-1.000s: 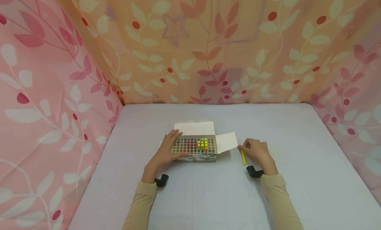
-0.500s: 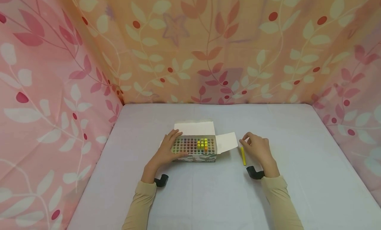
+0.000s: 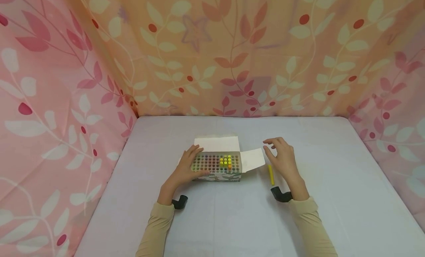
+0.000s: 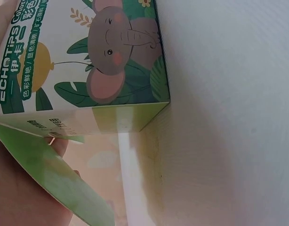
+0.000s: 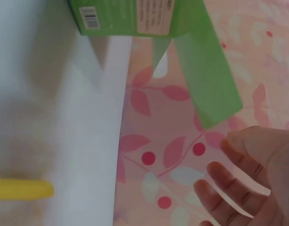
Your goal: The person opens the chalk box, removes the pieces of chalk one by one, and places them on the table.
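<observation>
An open cardboard box [image 3: 217,177] of coloured sticks stands on the table. Rows of round ends fill its top; several bright yellow ones [image 3: 225,160] and an orange one [image 3: 230,166] stand out. My left hand [image 3: 186,166] grips the box's left end, thumb along the front edge and fingers at the back. Printed on the box front [image 4: 111,52] is an elephant. To the right, a yellow stick [image 3: 271,175], like chalk or crayon, lies on the table. My right hand [image 3: 283,157] hovers above and beyond this stick, fingers parted and loosely bent, holding nothing.
A white back flap [image 3: 217,143] stands up from the box. Its side flap [image 3: 253,160] sticks out to the right, close to my right hand; its outside is green. Patterned curtains [image 3: 232,65] surround the white table [image 3: 232,220]. Each wrist wears a black camera mount [image 3: 280,195].
My right hand has let go of the yellow stick, leaving it on the table. It has risen away and its fingers have spread. My left hand and the box stay in place.
</observation>
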Demonstrator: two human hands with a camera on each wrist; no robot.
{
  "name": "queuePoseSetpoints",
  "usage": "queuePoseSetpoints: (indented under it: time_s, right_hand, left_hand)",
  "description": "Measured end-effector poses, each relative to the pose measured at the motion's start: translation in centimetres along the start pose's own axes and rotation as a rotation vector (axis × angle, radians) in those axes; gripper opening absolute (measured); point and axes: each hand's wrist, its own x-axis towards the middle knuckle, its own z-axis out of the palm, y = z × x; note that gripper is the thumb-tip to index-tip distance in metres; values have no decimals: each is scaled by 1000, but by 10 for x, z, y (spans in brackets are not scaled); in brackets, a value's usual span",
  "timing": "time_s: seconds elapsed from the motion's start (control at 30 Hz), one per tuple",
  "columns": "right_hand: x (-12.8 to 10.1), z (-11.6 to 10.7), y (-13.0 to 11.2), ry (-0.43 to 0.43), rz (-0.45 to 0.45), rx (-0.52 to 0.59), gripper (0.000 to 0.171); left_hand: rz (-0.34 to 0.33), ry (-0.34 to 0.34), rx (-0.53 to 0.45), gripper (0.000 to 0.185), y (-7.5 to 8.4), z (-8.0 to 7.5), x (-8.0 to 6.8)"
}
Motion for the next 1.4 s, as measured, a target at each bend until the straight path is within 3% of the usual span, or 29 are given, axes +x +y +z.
queuePoseSetpoints:
  time_s: [0.5, 0.9, 1.4]
  right_hand:
    - [6, 21, -37, -92, -158, 70, 14]
    - [10, 49, -64, -246, -270, 10, 13]
    - [11, 63, -82, -339, -306, -27, 12]
  left_hand:
    - [1, 5, -7, 88, -2, 3, -1]
    - [10, 9, -40, 89, 0, 1, -2]
    - [15, 20, -20, 89, -1, 1, -2]
